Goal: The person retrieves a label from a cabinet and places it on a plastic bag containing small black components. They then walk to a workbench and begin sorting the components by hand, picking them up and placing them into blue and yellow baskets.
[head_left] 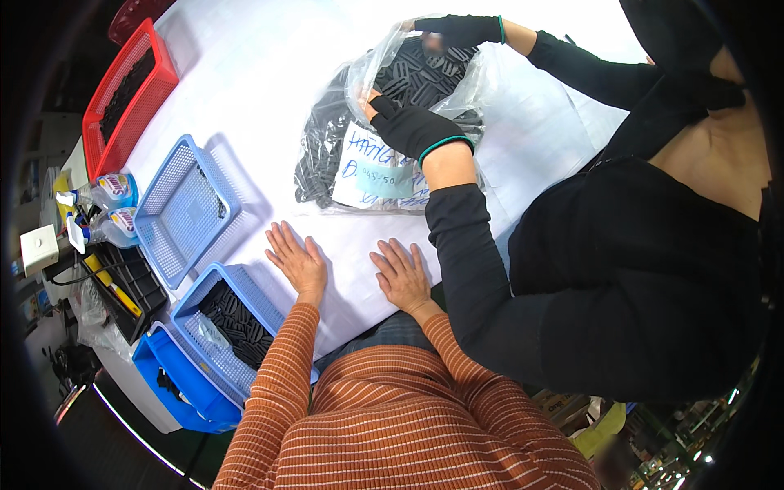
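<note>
My left hand [298, 263] lies flat on the white table with its fingers apart, holding nothing. To its right, my right hand [402, 276] also rests palm down on the table edge, fingers spread. Beyond my hands stands a large clear plastic bag [314, 151] filled with small black slotted parts [414, 80]. A white handwritten paper label [353, 189] is on its near side. A co-worker's two black-gloved hands, one at the bag's near rim [416, 129] and one at its far rim [461, 31], hold the mouth of the bag open.
At left are a blue basket [186, 214] with little in it, a blue basket of black parts [233, 320] and a red basket [155, 61]. Spray bottles [122, 227] stand beside a black tray [135, 282]. The co-worker's black sleeve [469, 261] reaches in close to my right arm.
</note>
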The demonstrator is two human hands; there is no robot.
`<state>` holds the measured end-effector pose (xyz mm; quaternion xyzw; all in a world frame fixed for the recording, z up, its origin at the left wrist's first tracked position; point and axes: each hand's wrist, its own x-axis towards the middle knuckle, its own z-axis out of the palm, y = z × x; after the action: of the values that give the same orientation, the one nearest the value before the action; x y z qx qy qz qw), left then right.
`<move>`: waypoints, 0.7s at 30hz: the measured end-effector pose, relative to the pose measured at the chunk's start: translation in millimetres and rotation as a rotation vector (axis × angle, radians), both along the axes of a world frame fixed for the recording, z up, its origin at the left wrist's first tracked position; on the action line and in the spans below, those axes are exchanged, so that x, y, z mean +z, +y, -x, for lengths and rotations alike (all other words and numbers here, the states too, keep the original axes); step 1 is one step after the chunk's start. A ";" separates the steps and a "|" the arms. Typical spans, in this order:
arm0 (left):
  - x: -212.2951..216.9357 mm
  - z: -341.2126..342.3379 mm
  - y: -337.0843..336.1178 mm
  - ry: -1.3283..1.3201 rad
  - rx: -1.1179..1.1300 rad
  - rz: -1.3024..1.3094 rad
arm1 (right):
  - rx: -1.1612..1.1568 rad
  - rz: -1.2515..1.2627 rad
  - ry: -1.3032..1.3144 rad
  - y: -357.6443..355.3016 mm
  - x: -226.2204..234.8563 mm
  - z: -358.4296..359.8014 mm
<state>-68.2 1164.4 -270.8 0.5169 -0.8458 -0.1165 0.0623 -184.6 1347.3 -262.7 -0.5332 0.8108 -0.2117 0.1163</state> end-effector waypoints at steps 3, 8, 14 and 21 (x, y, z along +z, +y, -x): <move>-0.1 0.2 -0.1 0.000 0.003 0.001 | 0.004 0.002 -0.006 0.5 -1.8 0.3; -0.8 -0.4 0.4 -0.003 0.006 0.001 | 0.007 0.001 -0.020 0.9 -0.6 0.3; -1.0 -0.8 1.0 -0.004 0.004 0.022 | 0.024 -0.015 -0.030 0.2 2.3 1.2; 0.6 -1.1 1.7 -0.003 0.011 0.016 | 0.014 -0.006 -0.046 1.6 1.4 -1.6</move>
<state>-67.1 1166.1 -270.2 0.5211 -0.8440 -0.1087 0.0655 -183.0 1348.9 -261.3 -0.5335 0.8048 -0.2208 0.1378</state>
